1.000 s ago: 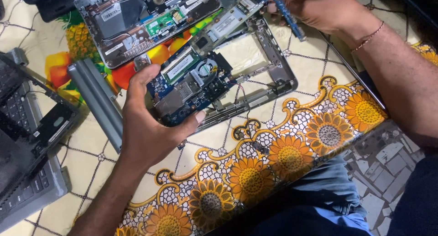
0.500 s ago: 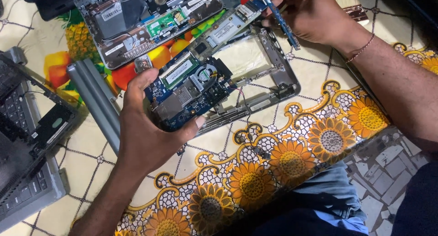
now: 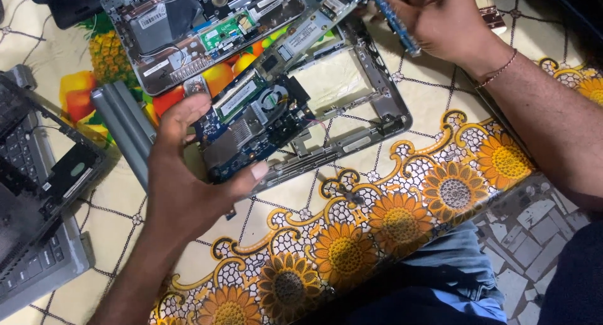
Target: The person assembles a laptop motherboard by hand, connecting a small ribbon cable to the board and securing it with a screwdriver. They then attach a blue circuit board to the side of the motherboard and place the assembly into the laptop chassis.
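The left hand (image 3: 188, 187) grips the blue circuit board (image 3: 251, 127) by its edges only with spread fingers, and the right hand (image 3: 440, 23) is closed on a thin blue strip (image 3: 392, 17), so the board could slip down onto the grey laptop frame (image 3: 377, 121).

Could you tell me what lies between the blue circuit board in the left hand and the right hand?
In the head view, the open silver laptop frame lies between the blue circuit board and the right hand, its middle showing the patterned cloth.

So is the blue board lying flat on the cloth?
No, the left hand holds the blue board up, tilted, above the grey frame.
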